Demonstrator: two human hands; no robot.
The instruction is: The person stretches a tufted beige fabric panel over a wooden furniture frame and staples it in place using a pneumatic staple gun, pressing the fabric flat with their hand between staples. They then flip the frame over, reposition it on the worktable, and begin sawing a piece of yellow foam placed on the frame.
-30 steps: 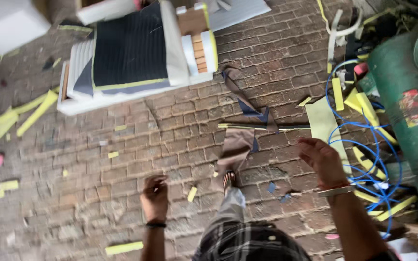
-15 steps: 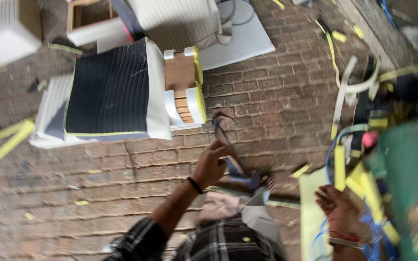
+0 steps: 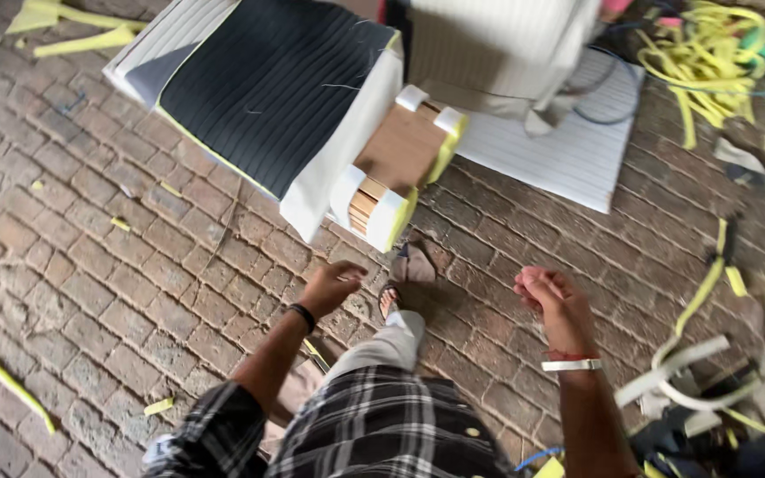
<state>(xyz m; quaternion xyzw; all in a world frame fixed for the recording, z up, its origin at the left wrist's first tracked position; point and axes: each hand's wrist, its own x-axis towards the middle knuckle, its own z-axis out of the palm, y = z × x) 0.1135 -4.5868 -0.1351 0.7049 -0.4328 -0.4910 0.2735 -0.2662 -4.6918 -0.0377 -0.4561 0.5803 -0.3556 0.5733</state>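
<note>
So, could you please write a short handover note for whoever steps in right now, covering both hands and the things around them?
Left hand: empty, fingers curled, held above the brick floor, close to the upholstered seat piece and its wooden end block.
Right hand: loosely closed, and nothing shows in its grip.
Around: white ribbed panel beyond the block, yellow foam strips at upper right, yellow scraps scattered over the bricks.
Done: the seat piece has dark fabric laid over its top.
Left: the block's wood is still bare between its white and yellow corner pads.
</note>
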